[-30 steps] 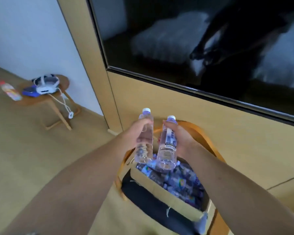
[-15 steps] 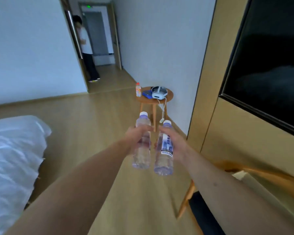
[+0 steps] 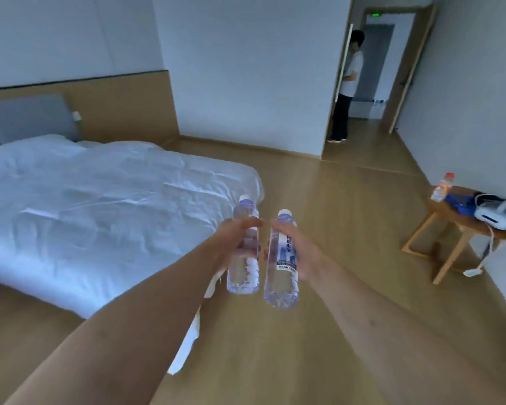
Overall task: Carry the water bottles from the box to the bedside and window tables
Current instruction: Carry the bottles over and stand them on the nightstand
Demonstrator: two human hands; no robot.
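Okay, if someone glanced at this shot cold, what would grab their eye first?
Two clear water bottles held upright side by side mid-frame, one in the left hand, one in the right hand. Behind them to the left is a white bed; at the right edge stands a small wooden side table.

— Where does the single head view sit?
— On the person's head, angled forward and down along both forearms; the left hand (image 3: 236,239) and right hand (image 3: 300,252) are close, near mid-frame.
— What lies past the fingers?
— Wooden floor (image 3: 348,217) ahead, a bed (image 3: 100,206) out to their left, a round side table (image 3: 462,226) to their right, a doorway (image 3: 383,71) far beyond.
— Any second view?
— None.
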